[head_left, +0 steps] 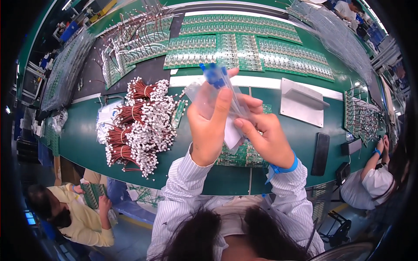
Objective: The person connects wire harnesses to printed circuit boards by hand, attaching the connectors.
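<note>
Fingers of left hand (212, 124) clamped on clear plastic bag (204, 98) with blue part, right hand (266, 137) pinching bag's lower edge, circuit board (241, 156) beneath on green table (82, 135), red wire bundles (139, 122) left, board panels (244, 48) beyond

**Both hands raised over the counter with a clear bag**

The left hand (212, 126) and right hand (266, 137) hold a clear plastic bag (217, 98) up above the green counter (82, 139). The left grip closes on the bag's middle, thumb up toward the blue piece (214, 75) at its top; the right grip pinches the bag's lower edge just beside it. A blue wristband (285, 167) circles the right wrist. Left of the grip lie bundles of red wires with white plugs (139, 124). Beyond it, green circuit boards (244, 48) lie in rows. Right of the grip sit a grey metal bracket (302, 102) and a black phone (321, 153). Below the grip, more boards (244, 157) rest on the counter.
</note>
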Demonstrator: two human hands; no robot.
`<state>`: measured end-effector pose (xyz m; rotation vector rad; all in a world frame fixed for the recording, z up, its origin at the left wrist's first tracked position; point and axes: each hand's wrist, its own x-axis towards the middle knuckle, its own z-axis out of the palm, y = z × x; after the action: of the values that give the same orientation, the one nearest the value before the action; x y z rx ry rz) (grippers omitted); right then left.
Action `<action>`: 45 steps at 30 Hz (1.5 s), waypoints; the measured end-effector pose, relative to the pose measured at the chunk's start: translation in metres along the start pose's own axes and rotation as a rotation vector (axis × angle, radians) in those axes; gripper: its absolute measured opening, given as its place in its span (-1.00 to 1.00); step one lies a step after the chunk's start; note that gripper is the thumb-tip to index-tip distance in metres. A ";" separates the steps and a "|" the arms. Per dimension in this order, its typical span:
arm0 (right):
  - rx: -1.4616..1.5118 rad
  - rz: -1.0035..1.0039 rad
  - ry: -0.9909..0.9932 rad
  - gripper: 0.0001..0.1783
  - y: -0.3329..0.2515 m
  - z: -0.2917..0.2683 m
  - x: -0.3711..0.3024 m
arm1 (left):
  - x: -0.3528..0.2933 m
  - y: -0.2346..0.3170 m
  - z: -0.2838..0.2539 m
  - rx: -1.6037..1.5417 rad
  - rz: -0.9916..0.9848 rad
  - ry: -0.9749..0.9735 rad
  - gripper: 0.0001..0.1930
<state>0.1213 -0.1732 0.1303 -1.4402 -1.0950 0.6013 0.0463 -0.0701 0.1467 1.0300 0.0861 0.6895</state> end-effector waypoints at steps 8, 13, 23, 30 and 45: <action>0.175 0.061 0.066 -0.79 -0.004 0.004 -0.003 | -0.001 -0.001 0.002 0.074 0.022 -0.056 -0.62; 0.291 0.017 0.194 -0.82 -0.008 0.005 -0.002 | -0.001 -0.005 -0.001 0.113 -0.012 -0.087 -0.65; -0.151 -0.132 0.530 -0.89 -0.038 -0.036 -0.022 | -0.007 -0.003 0.002 0.397 -0.409 -0.354 -0.79; -0.338 -0.279 0.485 -0.91 -0.034 -0.042 -0.017 | -0.009 -0.001 0.007 0.545 -0.435 -0.423 -0.78; -0.072 -0.188 0.357 -0.91 -0.027 -0.050 -0.018 | -0.012 0.000 0.007 0.434 -0.480 -0.412 -0.77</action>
<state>0.1493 -0.2154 0.1619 -1.4199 -0.9587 0.1627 0.0396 -0.0819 0.1470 1.4836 0.1219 0.0081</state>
